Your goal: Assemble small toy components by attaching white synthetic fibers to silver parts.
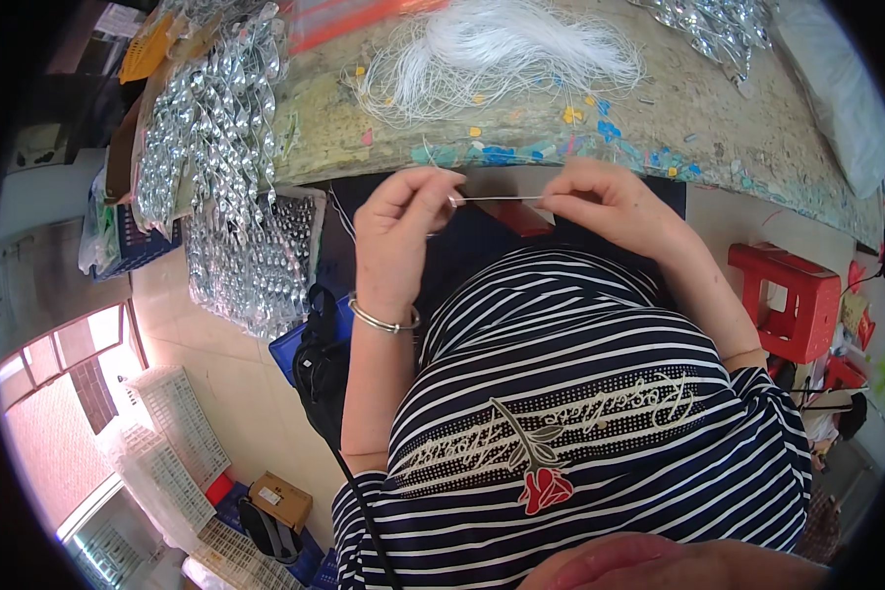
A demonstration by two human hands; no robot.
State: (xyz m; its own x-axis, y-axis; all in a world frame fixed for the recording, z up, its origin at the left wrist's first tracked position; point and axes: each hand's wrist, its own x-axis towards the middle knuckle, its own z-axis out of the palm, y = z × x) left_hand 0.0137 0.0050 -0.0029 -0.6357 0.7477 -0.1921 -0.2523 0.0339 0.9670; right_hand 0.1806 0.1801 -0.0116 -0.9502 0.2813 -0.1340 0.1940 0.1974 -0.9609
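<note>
Just off the near edge of the worktable, a thin white string (501,199) is stretched level between my two hands. My left hand (403,211) pinches one end between thumb and fingers. Its other fingers are curled in, and a bangle circles that wrist. Opposite it, my right hand (610,202) grips the string with thumb and forefinger. Beyond my hands, a loose bundle of white strings (521,49) lies spread on the worktable (678,123), with stray ends trailing toward the near edge.
Shiny silver twisted strips (231,118) hang over the table's left side, with more silver pieces (251,261) below. Another silver heap (713,29) and a white plastic bag (831,88) are at the far right. A red stool (787,300) stands right; white crates (182,423) stand lower left.
</note>
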